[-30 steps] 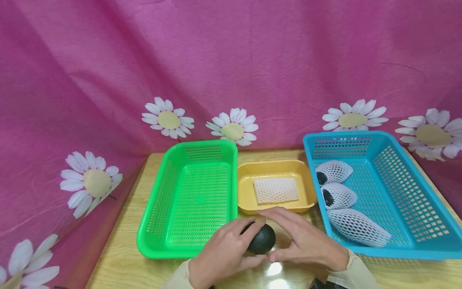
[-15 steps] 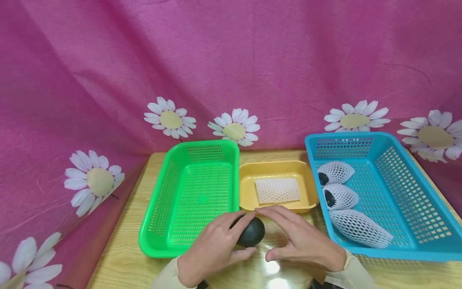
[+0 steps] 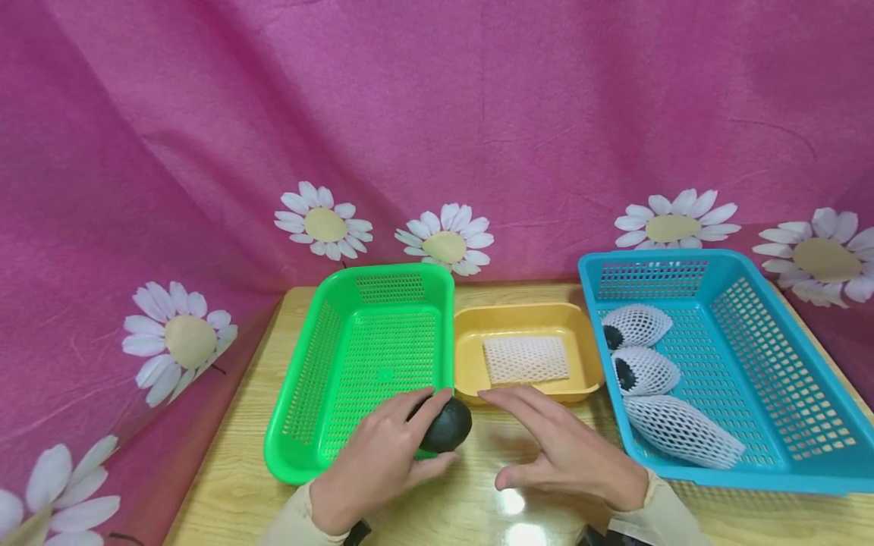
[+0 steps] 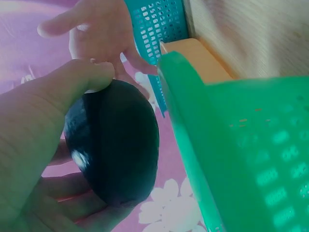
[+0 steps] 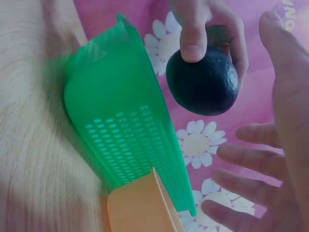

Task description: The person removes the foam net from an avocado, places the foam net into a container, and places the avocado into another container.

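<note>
A dark, smooth avocado (image 3: 448,426) is gripped by my left hand (image 3: 375,459), held over the near right corner of the green basket (image 3: 278,447). In the left wrist view, the thumb presses one side of the avocado (image 4: 118,142) while the fingers curl round beneath it. My right hand (image 3: 570,451) is apart from it, in front of the yellow tray, fingers spread and holding nothing. The right wrist view shows the avocado (image 5: 203,84) just beyond the green basket's rim, clear of my right fingers.
Between the baskets, a yellow tray (image 3: 471,312) holds a flat white foam net (image 3: 526,360). The blue basket (image 3: 771,364) on the right holds three dark fruits in white foam nets (image 3: 683,431) along its left side. A pink flowered cloth (image 3: 437,114) hangs behind.
My left hand has carried the avocado leftward, away from the right hand and over the green basket's near corner. The right hand has stayed nearly in place.
</note>
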The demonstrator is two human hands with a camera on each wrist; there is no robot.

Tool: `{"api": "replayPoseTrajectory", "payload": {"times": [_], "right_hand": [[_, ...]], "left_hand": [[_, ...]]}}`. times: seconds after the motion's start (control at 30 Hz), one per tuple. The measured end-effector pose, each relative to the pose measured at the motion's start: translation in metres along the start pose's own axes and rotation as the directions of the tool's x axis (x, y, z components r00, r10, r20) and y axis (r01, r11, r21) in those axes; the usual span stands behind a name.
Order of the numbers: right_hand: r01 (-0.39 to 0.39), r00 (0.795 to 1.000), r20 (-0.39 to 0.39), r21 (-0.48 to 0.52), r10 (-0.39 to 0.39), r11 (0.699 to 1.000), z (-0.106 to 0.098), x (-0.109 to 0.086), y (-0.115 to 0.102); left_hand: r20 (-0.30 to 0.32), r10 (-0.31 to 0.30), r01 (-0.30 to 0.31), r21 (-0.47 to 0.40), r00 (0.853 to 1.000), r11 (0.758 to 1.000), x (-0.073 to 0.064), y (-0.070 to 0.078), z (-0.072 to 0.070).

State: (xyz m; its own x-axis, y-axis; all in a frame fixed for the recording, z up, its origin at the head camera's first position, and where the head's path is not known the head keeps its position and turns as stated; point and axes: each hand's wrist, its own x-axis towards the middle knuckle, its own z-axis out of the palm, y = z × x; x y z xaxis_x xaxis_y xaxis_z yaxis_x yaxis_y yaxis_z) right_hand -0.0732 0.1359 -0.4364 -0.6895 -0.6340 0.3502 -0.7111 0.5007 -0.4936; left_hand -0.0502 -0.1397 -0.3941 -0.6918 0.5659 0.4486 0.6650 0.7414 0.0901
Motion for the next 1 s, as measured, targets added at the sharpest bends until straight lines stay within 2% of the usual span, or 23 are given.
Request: {"api": "replayPoseTrajectory", "payload": {"times": [0.27,0.7,0.87,1.0], "right_hand": [[0.017,1.0,-0.008,-0.004,-0.017,1.0,0.004,0.004,-0.001],[0.05,0.999,-0.017,-0.02,-0.05,0.999,0.008,0.011,-0.004],[0.048,0.999,-0.013,-0.027,-0.049,0.998,0.009,0.015,-0.005],[0.062,0.998,-0.015,-0.036,-0.063,0.997,0.009,0.017,-0.005]], "left_hand": [[0.024,-0.053,0.052,0.036,0.998,0.998,-0.007,-0.01,-0.006],[0.001,-0.145,0.144,0.095,0.989,0.985,-0.021,-0.029,-0.01],[0.024,-0.205,0.201,0.108,0.978,0.973,-0.027,-0.038,-0.011],[0.048,-0.267,0.26,0.107,0.963,0.96,-0.033,-0.044,-0.012]]}}
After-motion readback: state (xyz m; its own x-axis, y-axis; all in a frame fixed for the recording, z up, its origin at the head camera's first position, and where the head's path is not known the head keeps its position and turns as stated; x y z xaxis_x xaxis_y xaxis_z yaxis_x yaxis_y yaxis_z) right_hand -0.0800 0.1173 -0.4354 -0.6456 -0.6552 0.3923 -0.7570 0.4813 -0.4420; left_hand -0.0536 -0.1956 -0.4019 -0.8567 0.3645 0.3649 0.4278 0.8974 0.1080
